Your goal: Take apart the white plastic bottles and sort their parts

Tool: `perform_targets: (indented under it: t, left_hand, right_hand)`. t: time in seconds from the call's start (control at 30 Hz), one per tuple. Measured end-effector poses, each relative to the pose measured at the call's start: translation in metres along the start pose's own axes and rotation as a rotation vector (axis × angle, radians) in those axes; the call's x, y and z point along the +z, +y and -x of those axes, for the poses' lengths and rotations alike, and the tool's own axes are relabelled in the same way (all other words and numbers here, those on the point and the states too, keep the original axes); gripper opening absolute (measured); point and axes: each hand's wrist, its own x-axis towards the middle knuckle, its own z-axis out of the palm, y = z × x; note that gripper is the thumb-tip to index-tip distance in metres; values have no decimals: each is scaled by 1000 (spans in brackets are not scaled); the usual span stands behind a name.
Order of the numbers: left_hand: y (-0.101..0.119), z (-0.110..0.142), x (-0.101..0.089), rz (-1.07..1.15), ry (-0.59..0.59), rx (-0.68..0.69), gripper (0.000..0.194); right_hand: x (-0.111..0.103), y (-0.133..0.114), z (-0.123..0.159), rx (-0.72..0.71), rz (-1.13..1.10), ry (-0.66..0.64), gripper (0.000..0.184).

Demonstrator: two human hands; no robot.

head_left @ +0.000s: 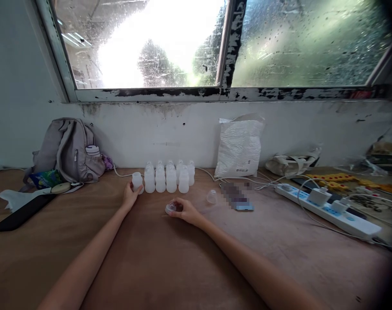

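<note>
Left grip (130,196), closed round a topless white bottle (137,182), left of centre, beside grouped bottles (171,182) that a sideways nudge could topple; right grip (175,207), mid-frame, closed on a clear cap piece (170,209).

Grey backpack (68,150) slumped beyond the left grip, white power strip (328,211) lying well right of the right grip, plugs in!

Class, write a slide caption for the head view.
Left hand holds a topless bottle beside grouped bottles; right hand holds a clear piece.
</note>
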Motion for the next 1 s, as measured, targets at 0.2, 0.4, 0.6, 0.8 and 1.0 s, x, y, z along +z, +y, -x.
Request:
perform_targets:
  t: [0.2,0.4,0.6,0.8,1.0]
  left_hand:
    - [0,1,0,3,21,47,64]
    - [24,22,-11,-61,328,473,37]
    - [64,72,10,-192,-302,788,22]
    - [83,102,35,-133,-461,556,33]
    - [80,105,39,-54,-536,435,37]
  right_hand:
    - [0,-1,0,21,20,5,36]
    - [2,6,-2,45,-137,56,43]
    - [0,10,-6,67,-403,134,32]
    - [-2,6,-6,59,-503,134,31]
    - [-1,9,-6,58,-438,154,30]
